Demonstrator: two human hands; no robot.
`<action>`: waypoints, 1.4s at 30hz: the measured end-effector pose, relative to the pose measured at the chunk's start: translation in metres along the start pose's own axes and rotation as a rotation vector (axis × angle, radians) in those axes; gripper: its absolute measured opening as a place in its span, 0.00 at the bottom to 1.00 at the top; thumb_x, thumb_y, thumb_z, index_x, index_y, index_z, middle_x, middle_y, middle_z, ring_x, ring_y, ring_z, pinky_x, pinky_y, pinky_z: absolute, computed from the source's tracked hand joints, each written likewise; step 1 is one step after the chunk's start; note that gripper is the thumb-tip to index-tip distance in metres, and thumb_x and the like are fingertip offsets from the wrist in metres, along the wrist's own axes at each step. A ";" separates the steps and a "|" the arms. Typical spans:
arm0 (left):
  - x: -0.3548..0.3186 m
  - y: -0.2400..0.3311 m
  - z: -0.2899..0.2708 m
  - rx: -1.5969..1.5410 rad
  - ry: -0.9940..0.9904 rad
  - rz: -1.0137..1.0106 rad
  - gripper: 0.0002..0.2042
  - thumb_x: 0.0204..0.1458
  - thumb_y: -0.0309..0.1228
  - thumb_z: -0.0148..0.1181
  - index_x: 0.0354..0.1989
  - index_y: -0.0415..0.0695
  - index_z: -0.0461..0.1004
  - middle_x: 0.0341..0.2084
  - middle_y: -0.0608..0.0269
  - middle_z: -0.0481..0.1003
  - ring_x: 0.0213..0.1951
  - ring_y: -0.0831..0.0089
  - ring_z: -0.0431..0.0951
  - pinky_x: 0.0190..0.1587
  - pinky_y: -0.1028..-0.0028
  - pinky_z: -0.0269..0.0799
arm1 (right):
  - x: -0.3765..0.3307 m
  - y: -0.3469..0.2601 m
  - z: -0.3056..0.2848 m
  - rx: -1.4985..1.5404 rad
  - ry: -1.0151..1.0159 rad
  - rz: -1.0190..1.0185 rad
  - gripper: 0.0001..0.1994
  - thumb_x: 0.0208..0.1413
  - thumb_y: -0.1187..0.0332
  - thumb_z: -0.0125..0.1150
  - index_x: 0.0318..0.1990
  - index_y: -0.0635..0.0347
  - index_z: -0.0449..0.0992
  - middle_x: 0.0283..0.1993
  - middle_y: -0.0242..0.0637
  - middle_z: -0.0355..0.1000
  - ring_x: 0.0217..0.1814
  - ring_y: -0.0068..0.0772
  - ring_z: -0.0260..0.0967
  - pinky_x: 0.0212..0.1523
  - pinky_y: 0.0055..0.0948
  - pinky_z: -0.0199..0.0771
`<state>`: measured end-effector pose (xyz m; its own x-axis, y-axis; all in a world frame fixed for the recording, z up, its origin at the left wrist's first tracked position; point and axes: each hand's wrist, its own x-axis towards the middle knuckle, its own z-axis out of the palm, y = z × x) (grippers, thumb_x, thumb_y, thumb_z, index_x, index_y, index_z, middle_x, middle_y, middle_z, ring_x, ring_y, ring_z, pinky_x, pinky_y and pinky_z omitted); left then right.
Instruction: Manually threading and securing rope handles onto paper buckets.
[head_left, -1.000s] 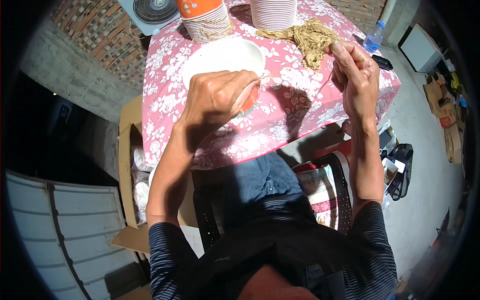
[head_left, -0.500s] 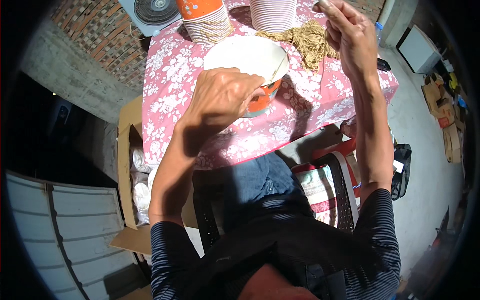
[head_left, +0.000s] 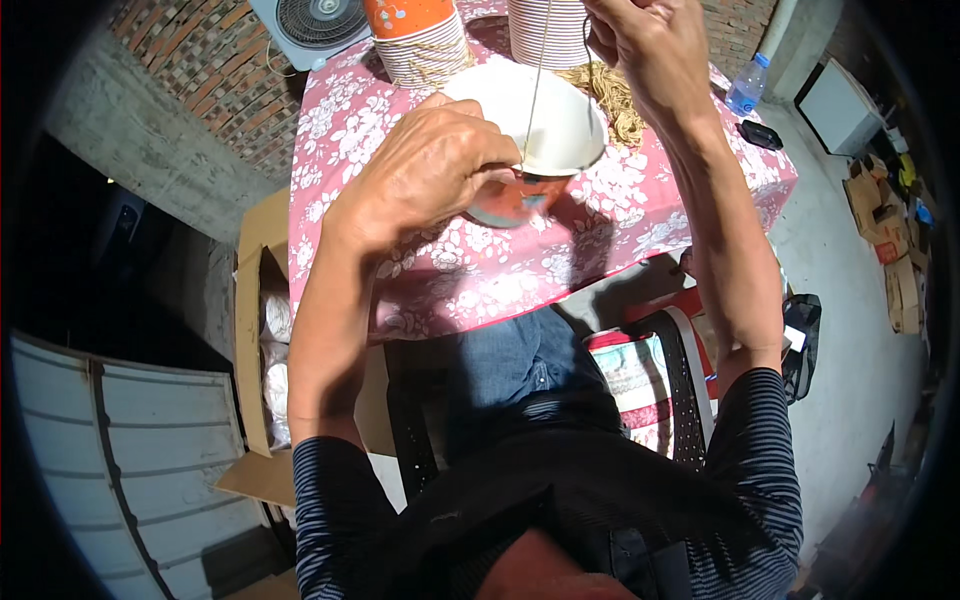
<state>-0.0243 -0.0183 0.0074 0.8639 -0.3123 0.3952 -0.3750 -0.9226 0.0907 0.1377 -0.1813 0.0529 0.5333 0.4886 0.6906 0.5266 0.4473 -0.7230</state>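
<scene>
My left hand point(head_left: 425, 170) is closed on the near left rim of an orange paper bucket point(head_left: 540, 192), tilted so that its white inside point(head_left: 515, 100) shows. A thin tan cord point(head_left: 534, 105) runs up from the rim beside my left fingertips and leaves the picture at the top. My right hand point(head_left: 660, 55) is raised at the far side with its fingers pinched together, seemingly on the cord's upper part; its fingertips are partly cut off by the top edge. Behind the bucket lies a bundle of tan cords point(head_left: 615, 105).
Stacked buckets point(head_left: 420, 55) with cords around them and a white-ribbed stack point(head_left: 550, 35) stand at the back of the pink floral tablecloth point(head_left: 340, 190). A fan point(head_left: 320, 30) is behind. A water bottle point(head_left: 747, 85) and black object point(head_left: 762, 134) lie right; an open carton point(head_left: 250, 330) stands left.
My right hand has moved left and up. The bucket has shifted right and turned, and the cord now stretches upward from its rim. My left hand stays at the rim.
</scene>
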 end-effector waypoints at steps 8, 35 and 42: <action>-0.036 -0.042 0.006 -0.288 0.033 -0.073 0.10 0.51 0.24 0.71 0.39 0.35 0.78 0.33 0.53 0.79 0.38 0.53 0.78 0.47 0.62 0.73 | 0.009 0.072 -0.036 -0.199 0.070 0.223 0.18 0.66 0.53 0.66 0.38 0.61 0.83 0.21 0.18 0.59 0.21 0.12 0.52 0.24 0.20 0.53; -0.049 -0.009 -0.013 0.350 0.581 -0.142 0.19 0.46 0.13 0.57 0.49 0.37 0.79 0.49 0.43 0.79 0.54 0.44 0.79 0.57 0.55 0.76 | -0.056 0.041 -0.044 0.214 -0.222 0.473 0.14 0.72 0.61 0.58 0.45 0.66 0.79 0.24 0.28 0.70 0.23 0.18 0.67 0.28 0.23 0.75; 0.002 0.031 0.064 0.114 0.648 -0.184 0.08 0.52 0.21 0.66 0.40 0.37 0.78 0.37 0.52 0.78 0.42 0.52 0.80 0.47 0.60 0.76 | -0.062 0.023 -0.029 0.252 -0.271 0.344 0.12 0.71 0.66 0.59 0.44 0.70 0.79 0.29 0.32 0.75 0.28 0.20 0.73 0.33 0.24 0.78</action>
<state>-0.0125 -0.0621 -0.0474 0.5210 0.0181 0.8534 -0.1730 -0.9768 0.1263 0.1363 -0.2229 -0.0060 0.4388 0.8017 0.4059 0.1569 0.3765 -0.9131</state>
